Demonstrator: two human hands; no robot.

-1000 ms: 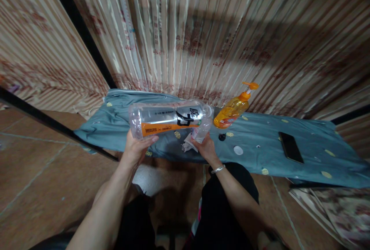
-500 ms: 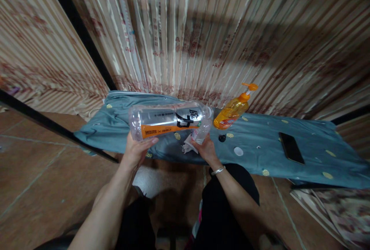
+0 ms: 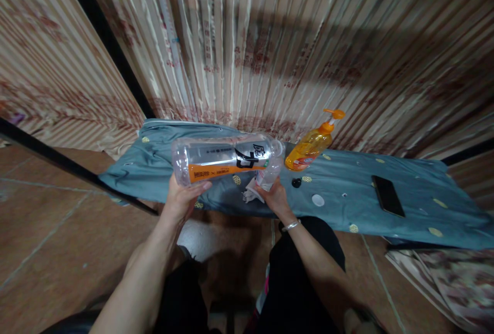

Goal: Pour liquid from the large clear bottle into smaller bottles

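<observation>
My left hand [image 3: 184, 196] is closed around the base end of a large clear plastic bottle [image 3: 216, 156], which lies sideways in the air with its neck to the right. The bottle has a silver and orange label and looks empty of coloured liquid. My right hand [image 3: 276, 197] grips a smaller clear bottle [image 3: 267, 173] near the large bottle's neck; the two mouths overlap from here, and I cannot tell whether they touch. A crumpled pale cloth or tissue [image 3: 251, 192] is beside my right fingers.
An orange pump bottle [image 3: 311, 146] stands behind my right hand on the teal cloth [image 3: 355, 185]. Near it lie a black cap [image 3: 296, 183] and a white cap [image 3: 318, 200]. A phone [image 3: 388, 195] rests farther right. A striped curtain [image 3: 270, 40] hangs behind, with a black pole [image 3: 108, 40] at left.
Both hands keep their holds, and the two bottles stay nearly in place. The view has shifted very slightly.
</observation>
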